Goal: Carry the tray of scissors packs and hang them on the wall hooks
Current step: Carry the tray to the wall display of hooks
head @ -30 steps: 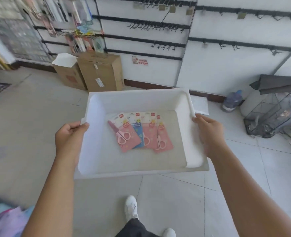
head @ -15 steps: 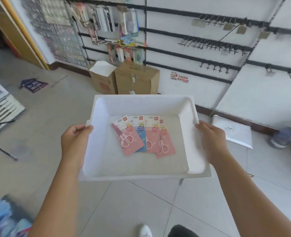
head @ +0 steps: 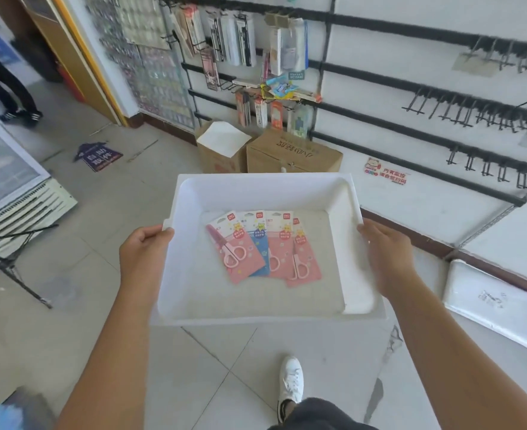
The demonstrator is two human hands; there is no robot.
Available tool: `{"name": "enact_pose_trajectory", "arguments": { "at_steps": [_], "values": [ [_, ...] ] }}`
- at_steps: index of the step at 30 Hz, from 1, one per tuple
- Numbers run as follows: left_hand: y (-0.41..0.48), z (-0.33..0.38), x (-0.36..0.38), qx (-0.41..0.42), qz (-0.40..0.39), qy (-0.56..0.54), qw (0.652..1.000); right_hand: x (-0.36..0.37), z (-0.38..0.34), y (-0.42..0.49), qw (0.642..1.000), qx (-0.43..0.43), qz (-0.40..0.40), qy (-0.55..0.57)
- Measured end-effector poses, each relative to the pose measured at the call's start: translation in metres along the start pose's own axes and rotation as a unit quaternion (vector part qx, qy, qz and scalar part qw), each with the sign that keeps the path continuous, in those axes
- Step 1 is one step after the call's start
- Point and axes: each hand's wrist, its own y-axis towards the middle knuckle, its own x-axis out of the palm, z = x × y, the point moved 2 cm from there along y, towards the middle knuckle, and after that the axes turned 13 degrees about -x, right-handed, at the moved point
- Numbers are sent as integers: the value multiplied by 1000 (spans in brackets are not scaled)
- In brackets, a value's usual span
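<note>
I hold a white tray [head: 265,189] level in front of me. My left hand [head: 143,254] grips its left rim and my right hand [head: 383,252] grips its right rim. Several scissors packs [head: 265,248] lie overlapped on the tray floor, pink ones and a blue one, each with small pink scissors. Black wall hooks [head: 451,108] stick out empty from rails on the white wall ahead to the right. More hooks further left carry hanging stationery [head: 240,41].
Two cardboard boxes [head: 268,152] stand on the floor against the wall right beyond the tray. A white tray or lid [head: 498,305] lies on the floor at right. A glass-front cabinet [head: 8,181] and a black stand [head: 14,259] are at left. Someone's legs [head: 1,76] show far left.
The view has swung left and moved closer to the wall: the boxes and stocked hooks now sit straight ahead. The tray and both hands keep the same grip.
</note>
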Motion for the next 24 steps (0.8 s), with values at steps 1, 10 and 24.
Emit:
{"name": "enact_pose_trajectory", "arguments": {
  "at_steps": [1,10,24],
  "values": [
    [16,13,13,0,4,0,1000,10,-4,23,1000,2,0,-2],
    [158,103,114,2,3,14,1000,91,-25,198,999,29,10,-22],
    [419,242,304,16,-108,69,992,213,-26,431,989,34,147,8]
  ]
}}
